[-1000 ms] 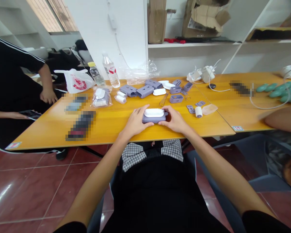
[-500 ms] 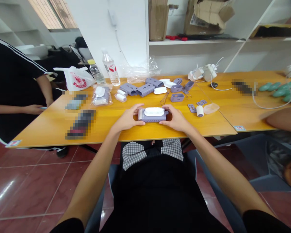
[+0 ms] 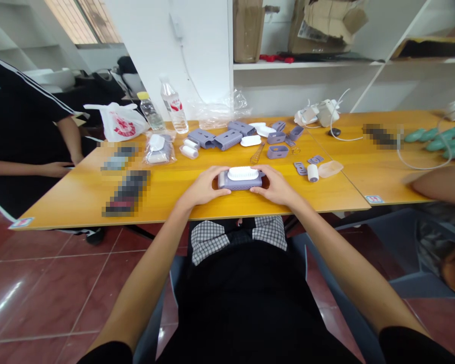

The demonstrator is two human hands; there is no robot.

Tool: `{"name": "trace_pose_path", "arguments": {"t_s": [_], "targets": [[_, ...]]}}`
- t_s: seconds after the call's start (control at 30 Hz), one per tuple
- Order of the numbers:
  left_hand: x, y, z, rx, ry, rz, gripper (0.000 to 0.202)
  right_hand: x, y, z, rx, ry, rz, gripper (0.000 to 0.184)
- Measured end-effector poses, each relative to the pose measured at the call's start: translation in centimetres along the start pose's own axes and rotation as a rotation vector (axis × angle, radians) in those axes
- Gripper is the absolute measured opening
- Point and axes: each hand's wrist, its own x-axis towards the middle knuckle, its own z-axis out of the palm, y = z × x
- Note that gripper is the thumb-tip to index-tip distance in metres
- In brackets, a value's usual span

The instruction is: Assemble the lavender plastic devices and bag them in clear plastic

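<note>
Both my hands grip a lilac-grey perforated plastic case (image 3: 239, 184) at the table's near side, with a white ribbed insert (image 3: 243, 174) sitting on top. My left hand (image 3: 203, 187) holds its left end, and my right hand (image 3: 273, 186) holds its right end. The underside is hidden by my fingers. Beyond my hands lie similar grey case parts (image 3: 227, 139), white oval pieces (image 3: 250, 140), and a metal coil spring (image 3: 257, 153). Neither hand touches these loose parts.
The yellow wooden table (image 3: 79, 207) holds pixelated packages, a bagged part, water bottles and white chargers with cables. Green parts lie at the far right. A seated person in black sits at the left, and another person's arm enters at the right. Shelves with cardboard stand behind.
The case has turned from a slight tilt to lying nearly level across my hands. My hands have drawn in closer around its ends, and the case sits slightly farther from the table's near edge.
</note>
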Motion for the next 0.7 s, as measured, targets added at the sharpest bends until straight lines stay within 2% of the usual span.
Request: {"name": "trace_pose_path", "arguments": {"t_s": [0.13, 0.37, 0.5, 0.63, 0.7], "targets": [[-0.2, 0.1, 0.2, 0.010, 0.022, -0.020, 0.071, -0.1, 0.1, 0.2, -0.020, 0.007, 0.021, 0.064], [-0.2, 0.2, 0.5, 0.057, 0.035, 0.027, 0.066, -0.1, -0.2, 0.4, -0.046, -0.005, 0.059, 0.077], [-0.1, -0.1, 0.6, 0.067, 0.033, 0.032, 0.066, -0.4, 1.2, -2.1, -0.118, -0.087, 0.156, 0.092], [0.1, -0.4, 0.8, 0.091, 0.029, 0.039, 0.067, -1.2, 3.6, -5.7, -0.265, 0.029, 0.290, 0.084], [0.1, -0.5, 0.8, 0.099, 0.024, 0.047, 0.068, -1.4, 4.6, -6.7, -0.321, 0.003, 0.342, 0.083]]}}
